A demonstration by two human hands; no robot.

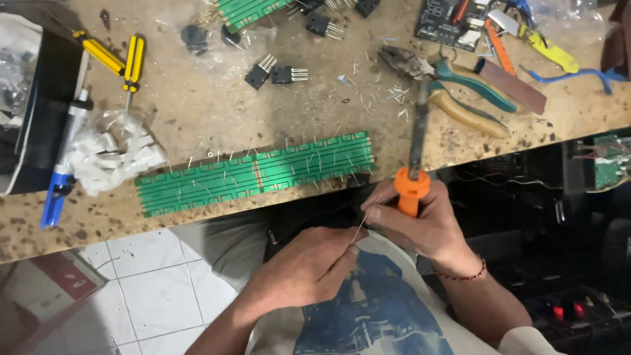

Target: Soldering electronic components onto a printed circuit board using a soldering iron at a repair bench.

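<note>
The person's right hand (427,227) is wrapping its fingers around the orange handle of a soldering iron (416,154), and the dark metal shaft is pointing away from the body, over the edge of the wooden workbench (197,112). The left hand (309,266) is pinching a thin piece of wire (360,227) between thumb and fingertips, and the wire's far end is reaching up to the right hand's fingers. Both hands are sitting close together, just below the bench edge, above the person's lap. The wire looks very light and bendy, so a soft pinch near one end is probably best, because it could slip away easily. The iron looks stiff and not heavy, and it is likely safest to hold it only by the orange handle, since the metal part may be hot. Just beyond the hands, a long green circuit board (256,174) is lying along the bench edge with little wire legs sticking up. Farther past the right hand, pliers with teal and tan handles (453,89) are resting. Far off past the left hand, a yellow-handled screwdriver (133,62) and a plastic bag of white parts (112,154) are lying.
</note>
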